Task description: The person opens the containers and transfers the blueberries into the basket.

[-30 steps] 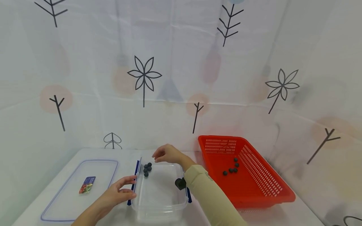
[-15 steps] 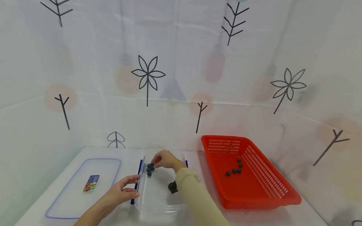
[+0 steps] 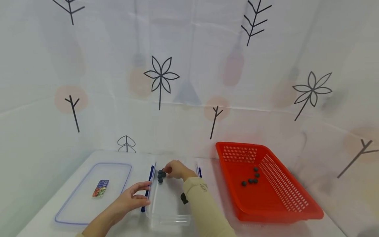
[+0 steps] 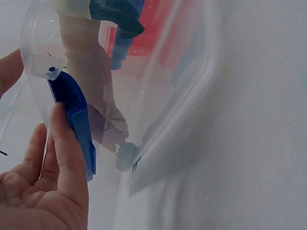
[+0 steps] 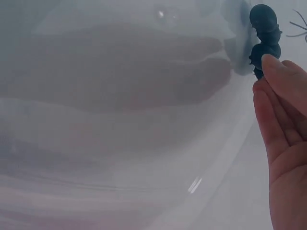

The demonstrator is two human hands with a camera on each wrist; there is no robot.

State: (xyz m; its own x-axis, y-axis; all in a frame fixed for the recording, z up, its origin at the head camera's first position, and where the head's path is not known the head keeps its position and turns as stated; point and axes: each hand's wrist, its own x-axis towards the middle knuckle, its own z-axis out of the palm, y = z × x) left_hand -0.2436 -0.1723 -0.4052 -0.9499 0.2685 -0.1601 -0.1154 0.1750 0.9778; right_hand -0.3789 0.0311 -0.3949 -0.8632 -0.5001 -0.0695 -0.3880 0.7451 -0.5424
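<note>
A clear plastic storage box [image 3: 170, 200] with blue side latches stands on the table. Several dark blueberries [image 3: 160, 176] cluster on its floor toward the back left. My right hand [image 3: 176, 169] reaches inside, thumb and fingertips pinching a blueberry [image 5: 259, 53] at the edge of that cluster. Other blueberries [image 5: 264, 18] sit against it in the right wrist view. My left hand [image 3: 130, 198] touches the box's left side, fingers spread. In the left wrist view its fingertips lie along the blue latch [image 4: 76, 115], with the thumb farther along the wall.
A red perforated basket [image 3: 266, 204] stands to the right with several blueberries [image 3: 250, 181] on its floor. To the left lies a clear lid [image 3: 78, 200] with a blue edge and a colourful label [image 3: 101, 188]. A patterned cloth hangs behind the table.
My right hand has come down from above the back of the box to the blueberry cluster. The head view has shifted slightly; my left hand stays at the box's left side.
</note>
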